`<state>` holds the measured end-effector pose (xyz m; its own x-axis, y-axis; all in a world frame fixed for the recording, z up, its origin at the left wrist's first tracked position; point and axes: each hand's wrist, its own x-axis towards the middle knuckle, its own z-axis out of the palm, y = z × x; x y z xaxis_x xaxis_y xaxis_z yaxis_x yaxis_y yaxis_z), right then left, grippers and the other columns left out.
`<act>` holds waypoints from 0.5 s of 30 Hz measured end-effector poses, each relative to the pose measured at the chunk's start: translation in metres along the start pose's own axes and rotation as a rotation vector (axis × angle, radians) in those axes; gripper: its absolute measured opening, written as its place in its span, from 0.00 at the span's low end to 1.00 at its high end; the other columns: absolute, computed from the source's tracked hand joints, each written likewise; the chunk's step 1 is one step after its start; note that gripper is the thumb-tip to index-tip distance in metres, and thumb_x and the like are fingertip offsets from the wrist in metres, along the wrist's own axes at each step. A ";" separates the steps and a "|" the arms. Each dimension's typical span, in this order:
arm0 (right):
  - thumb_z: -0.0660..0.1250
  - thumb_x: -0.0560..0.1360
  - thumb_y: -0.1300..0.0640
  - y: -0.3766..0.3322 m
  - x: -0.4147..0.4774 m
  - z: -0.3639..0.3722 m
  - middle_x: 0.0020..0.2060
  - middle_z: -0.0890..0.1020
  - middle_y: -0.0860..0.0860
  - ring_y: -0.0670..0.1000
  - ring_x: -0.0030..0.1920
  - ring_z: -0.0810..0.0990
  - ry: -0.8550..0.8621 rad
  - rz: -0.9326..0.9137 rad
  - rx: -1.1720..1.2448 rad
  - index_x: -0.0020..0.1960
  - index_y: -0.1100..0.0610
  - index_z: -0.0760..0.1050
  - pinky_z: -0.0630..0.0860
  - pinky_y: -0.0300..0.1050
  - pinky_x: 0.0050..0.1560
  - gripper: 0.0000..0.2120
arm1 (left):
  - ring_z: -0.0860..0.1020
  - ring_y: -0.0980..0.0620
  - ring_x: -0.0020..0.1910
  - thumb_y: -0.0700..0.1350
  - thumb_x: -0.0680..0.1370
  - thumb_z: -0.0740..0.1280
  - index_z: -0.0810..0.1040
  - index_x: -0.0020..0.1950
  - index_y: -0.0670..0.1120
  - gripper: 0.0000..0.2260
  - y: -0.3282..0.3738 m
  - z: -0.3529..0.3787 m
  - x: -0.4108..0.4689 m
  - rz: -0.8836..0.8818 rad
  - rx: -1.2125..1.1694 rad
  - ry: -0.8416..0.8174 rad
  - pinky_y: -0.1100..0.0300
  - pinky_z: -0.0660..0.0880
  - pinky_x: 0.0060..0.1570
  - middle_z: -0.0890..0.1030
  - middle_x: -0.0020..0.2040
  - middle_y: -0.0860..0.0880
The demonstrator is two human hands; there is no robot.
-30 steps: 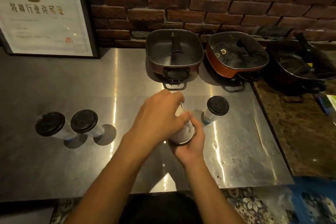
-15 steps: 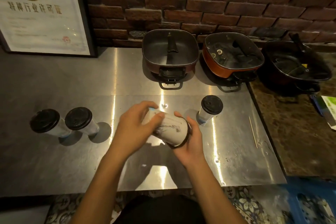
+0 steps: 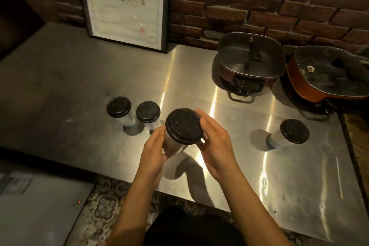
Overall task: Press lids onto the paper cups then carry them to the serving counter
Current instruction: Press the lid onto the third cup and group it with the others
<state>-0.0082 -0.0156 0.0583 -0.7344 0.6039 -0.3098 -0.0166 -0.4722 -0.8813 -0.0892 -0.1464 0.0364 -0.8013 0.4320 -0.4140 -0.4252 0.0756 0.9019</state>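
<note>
A white paper cup with a black lid (image 3: 183, 126) is held upright above the steel counter (image 3: 299, 175). My left hand (image 3: 154, 149) wraps its lower body. To the cup's right is my right hand (image 3: 216, 142), fingers spread and palm turned to the cup, touching it lightly or just apart from it. Two lidded cups (image 3: 118, 107) (image 3: 148, 112) stand side by side just left of the held cup. One more lidded cup (image 3: 294, 131) stands alone to the right.
Two square lidded electric pots (image 3: 250, 60) (image 3: 331, 78) sit at the back right against the brick wall. A framed certificate (image 3: 126, 6) leans on the wall at the back left. A grey box or appliance (image 3: 40, 209) sits low at the front left over the patterned floor.
The cup was tilted on its side between both hands; now it is upright with its lid facing me and has moved left, near the two cups. My right hand has opened. The view swung left.
</note>
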 end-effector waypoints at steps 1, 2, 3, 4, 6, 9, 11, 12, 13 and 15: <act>0.65 0.80 0.48 0.007 0.002 0.010 0.59 0.85 0.41 0.51 0.68 0.78 -0.012 0.013 -0.040 0.60 0.42 0.82 0.74 0.57 0.71 0.11 | 0.77 0.48 0.68 0.54 0.84 0.60 0.82 0.62 0.59 0.12 0.001 -0.009 0.001 -0.004 0.010 0.022 0.40 0.77 0.65 0.81 0.65 0.52; 0.66 0.78 0.45 0.015 0.004 0.021 0.60 0.84 0.41 0.51 0.69 0.77 -0.028 0.032 -0.076 0.62 0.42 0.82 0.74 0.58 0.71 0.14 | 0.77 0.49 0.66 0.56 0.83 0.61 0.82 0.59 0.59 0.12 0.002 -0.018 0.002 -0.020 -0.001 0.045 0.40 0.76 0.66 0.82 0.62 0.53; 0.66 0.77 0.43 0.023 0.005 0.031 0.62 0.84 0.42 0.51 0.69 0.77 -0.045 0.048 -0.108 0.65 0.44 0.81 0.74 0.58 0.71 0.18 | 0.78 0.49 0.65 0.61 0.80 0.61 0.82 0.58 0.59 0.14 0.004 -0.026 0.003 -0.039 -0.022 0.061 0.40 0.74 0.68 0.82 0.62 0.51; 0.65 0.77 0.43 0.031 0.007 0.041 0.63 0.83 0.44 0.51 0.69 0.77 -0.060 0.065 -0.135 0.67 0.46 0.80 0.74 0.57 0.71 0.20 | 0.77 0.49 0.65 0.65 0.76 0.60 0.81 0.58 0.58 0.18 0.004 -0.034 0.005 -0.058 -0.051 0.074 0.40 0.72 0.70 0.82 0.62 0.50; 0.64 0.81 0.45 0.045 0.012 0.059 0.60 0.84 0.43 0.48 0.65 0.80 -0.085 0.113 -0.186 0.66 0.49 0.81 0.76 0.53 0.68 0.17 | 0.77 0.52 0.64 0.68 0.70 0.58 0.79 0.59 0.59 0.24 0.002 -0.052 0.008 -0.051 -0.100 0.071 0.43 0.72 0.70 0.81 0.61 0.52; 0.63 0.79 0.39 0.062 0.017 0.088 0.49 0.86 0.40 0.43 0.53 0.83 -0.084 0.211 -0.271 0.56 0.47 0.83 0.80 0.42 0.55 0.16 | 0.79 0.62 0.61 0.75 0.71 0.57 0.78 0.62 0.62 0.28 -0.006 -0.082 0.014 -0.010 -0.103 0.065 0.56 0.74 0.61 0.84 0.58 0.61; 0.63 0.79 0.38 0.076 0.022 0.102 0.48 0.86 0.41 0.43 0.50 0.83 -0.060 0.258 -0.311 0.53 0.47 0.82 0.79 0.39 0.49 0.16 | 0.76 0.64 0.65 0.79 0.69 0.57 0.75 0.68 0.62 0.34 -0.017 -0.105 0.021 -0.005 -0.056 0.076 0.54 0.73 0.65 0.81 0.64 0.60; 0.63 0.79 0.39 0.083 0.024 0.109 0.48 0.86 0.42 0.44 0.50 0.84 -0.055 0.266 -0.319 0.53 0.48 0.83 0.79 0.39 0.48 0.16 | 0.75 0.62 0.67 0.78 0.71 0.57 0.73 0.71 0.62 0.34 -0.023 -0.116 0.025 -0.004 -0.046 0.075 0.52 0.72 0.67 0.79 0.67 0.59; 0.64 0.80 0.40 0.090 0.026 0.116 0.48 0.87 0.43 0.44 0.51 0.84 -0.053 0.275 -0.319 0.53 0.48 0.83 0.79 0.40 0.50 0.15 | 0.75 0.62 0.68 0.73 0.74 0.57 0.72 0.72 0.61 0.31 -0.026 -0.126 0.029 0.001 -0.051 0.066 0.53 0.72 0.67 0.78 0.69 0.58; 0.64 0.81 0.42 0.102 0.031 0.128 0.49 0.87 0.43 0.44 0.54 0.84 -0.079 0.288 -0.324 0.55 0.47 0.84 0.81 0.45 0.55 0.13 | 0.76 0.62 0.67 0.62 0.79 0.58 0.71 0.74 0.59 0.23 -0.030 -0.144 0.038 0.003 -0.083 0.045 0.57 0.73 0.62 0.79 0.67 0.60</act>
<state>-0.1192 -0.1275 0.0042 -0.7280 0.4201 -0.5418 0.4009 -0.3803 -0.8335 -0.1670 -0.2614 -0.0242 -0.8201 0.3911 -0.4178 -0.4543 -0.0009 0.8909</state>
